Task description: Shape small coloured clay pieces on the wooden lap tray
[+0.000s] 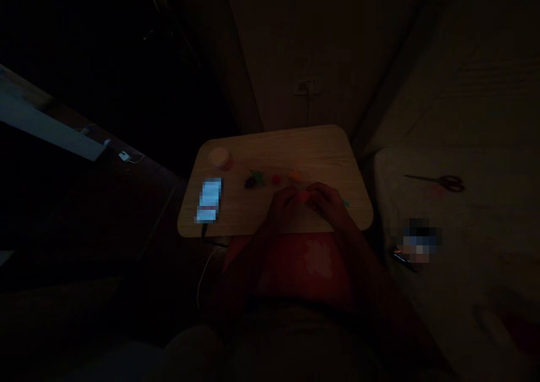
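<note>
The room is very dark, so fine detail is lost. Over the front of a small wooden-topped table [253, 219], my left hand [282, 203] and my right hand [328, 201] come together with bent fingers around a small red lump [304, 196]; its kind cannot be made out. Just beyond them lie a round red piece [275, 179], an orange piece [295, 175], a green piece [257, 176] and a dark purplish piece [250, 183]. A bit of something teal [346, 203] shows beside my right hand.
A lit phone [209, 200] with a cable lies at the table's left, below a pale round tub [220, 158]. Scissors [451, 183] and a dark pen-like object [404, 259] rest on the pale surface at right. A wall socket [307, 85] is behind.
</note>
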Tool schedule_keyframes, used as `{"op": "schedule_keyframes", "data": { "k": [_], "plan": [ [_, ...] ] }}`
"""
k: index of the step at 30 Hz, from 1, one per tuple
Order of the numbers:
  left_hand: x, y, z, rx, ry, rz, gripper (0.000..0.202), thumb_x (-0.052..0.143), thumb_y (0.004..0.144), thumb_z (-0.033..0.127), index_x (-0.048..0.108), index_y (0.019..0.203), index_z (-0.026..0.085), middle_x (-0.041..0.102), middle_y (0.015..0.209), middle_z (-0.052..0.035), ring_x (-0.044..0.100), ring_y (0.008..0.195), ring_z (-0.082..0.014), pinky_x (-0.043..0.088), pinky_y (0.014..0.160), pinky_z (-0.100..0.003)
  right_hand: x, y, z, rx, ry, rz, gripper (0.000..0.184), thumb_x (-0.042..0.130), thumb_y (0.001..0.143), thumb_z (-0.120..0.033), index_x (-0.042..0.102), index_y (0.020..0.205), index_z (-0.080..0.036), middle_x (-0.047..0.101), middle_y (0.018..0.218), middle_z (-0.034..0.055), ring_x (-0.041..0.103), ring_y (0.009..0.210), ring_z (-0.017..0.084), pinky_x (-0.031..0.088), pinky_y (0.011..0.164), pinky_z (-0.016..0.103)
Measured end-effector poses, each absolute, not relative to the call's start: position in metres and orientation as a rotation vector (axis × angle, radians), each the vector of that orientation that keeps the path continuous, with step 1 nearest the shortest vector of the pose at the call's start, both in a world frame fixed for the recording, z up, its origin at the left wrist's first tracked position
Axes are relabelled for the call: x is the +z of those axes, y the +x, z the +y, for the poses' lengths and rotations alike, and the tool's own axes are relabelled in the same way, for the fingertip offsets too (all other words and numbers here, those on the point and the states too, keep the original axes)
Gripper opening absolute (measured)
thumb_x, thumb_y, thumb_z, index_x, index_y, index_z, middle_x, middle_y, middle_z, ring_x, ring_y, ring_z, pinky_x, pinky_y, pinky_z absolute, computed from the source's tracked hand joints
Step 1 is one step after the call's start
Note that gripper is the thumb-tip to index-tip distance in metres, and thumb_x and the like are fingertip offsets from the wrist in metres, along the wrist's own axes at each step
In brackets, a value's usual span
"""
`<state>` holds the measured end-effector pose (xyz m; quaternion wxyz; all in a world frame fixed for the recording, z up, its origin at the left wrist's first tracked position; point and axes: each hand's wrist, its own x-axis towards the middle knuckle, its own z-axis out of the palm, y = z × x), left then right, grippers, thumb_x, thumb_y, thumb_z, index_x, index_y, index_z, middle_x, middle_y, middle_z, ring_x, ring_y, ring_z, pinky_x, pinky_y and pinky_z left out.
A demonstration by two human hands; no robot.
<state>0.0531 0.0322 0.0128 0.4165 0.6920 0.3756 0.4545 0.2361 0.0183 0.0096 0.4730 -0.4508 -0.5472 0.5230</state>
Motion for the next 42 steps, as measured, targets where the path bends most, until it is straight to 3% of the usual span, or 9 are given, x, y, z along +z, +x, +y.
{"op": "schedule_keyframes", "data": {
  "k": [8,17,21,24,30,35,42],
  "plan": [
    [0.008,0.05,0.034,1.207,1.732,0.976,0.055,0.058,0.104,0.064,0.056,0.071,0.02,0.052,0.072,0.0004,0.049,0.071,-0.017,0.04,0.07,-0.032,0.017,0.235,0.02,1.196,-1.124,-1.6,0.053,0.06,0.097,-0.068,0.064,0.072,-0.022,0.06,0.063,0.001,0.049,0.059,0.014,0.04,0.056,0.028],
    [0.001,0.054,0.036,1.291,1.661,1.148,0.032,0.069,0.099,0.052,0.064,0.103,0.021,0.065,0.086,-0.0009,0.059,0.077,-0.017,0.049,0.075,-0.029,0.009,0.236,0.021,1.181,-1.188,-1.452,0.046,0.066,0.092,-0.065,0.077,0.086,-0.021,0.067,0.069,0.003,0.053,0.057,0.015,0.042,0.055,0.029],
    [0.003,0.053,0.036,1.203,1.746,1.172,0.025,0.064,0.102,0.044,0.071,0.098,0.019,0.075,0.094,-0.0054,0.068,0.087,-0.0195,0.053,0.085,-0.032,0.012,0.235,0.021,1.086,-1.213,-1.472,0.046,0.066,0.092,-0.064,0.079,0.082,-0.021,0.07,0.071,0.0049,0.058,0.063,0.018,0.046,0.06,0.031],
    [0.007,0.054,0.034,1.177,1.75,1.144,0.03,0.064,0.102,0.046,0.075,0.1,0.018,0.079,0.101,-0.0082,0.072,0.094,-0.0216,0.056,0.089,-0.034,0.011,0.235,0.021,1.031,-1.229,-1.493,0.046,0.065,0.093,-0.064,0.079,0.081,-0.021,0.072,0.072,0.0056,0.06,0.065,0.018,0.046,0.062,0.031],
    [0.01,0.055,0.033,1.095,1.72,1.079,0.04,0.071,0.097,0.055,0.078,0.102,0.016,0.079,0.099,-0.0091,0.072,0.089,-0.0201,0.056,0.083,-0.031,0.004,0.234,0.023,1.038,-1.313,-1.424,0.055,0.073,0.082,-0.075,0.069,0.068,-0.021,0.062,0.058,0.0021,0.051,0.054,0.015,0.037,0.052,0.029],
    [0.008,0.052,0.037,1.144,1.66,1.035,0.044,0.079,0.089,0.059,0.079,0.097,0.016,0.08,0.099,-0.0098,0.073,0.091,-0.0213,0.057,0.086,-0.033,0.007,0.231,0.023,1.001,-1.312,-1.4,0.06,0.073,0.081,-0.078,0.061,0.065,-0.022,0.055,0.056,-0.0007,0.045,0.054,0.013,0.034,0.052,0.028],
    [0.006,0.049,0.038,1.133,1.597,1.094,0.038,0.078,0.092,0.055,0.081,0.094,0.017,0.081,0.098,-0.0088,0.075,0.094,-0.0234,0.059,0.092,-0.037,0.013,0.232,0.022,1.148,-1.17,-1.429,0.054,0.056,0.096,-0.072,0.061,0.073,-0.023,0.057,0.062,-0.0005,0.048,0.057,0.014,0.039,0.055,0.028]
  ]
}}
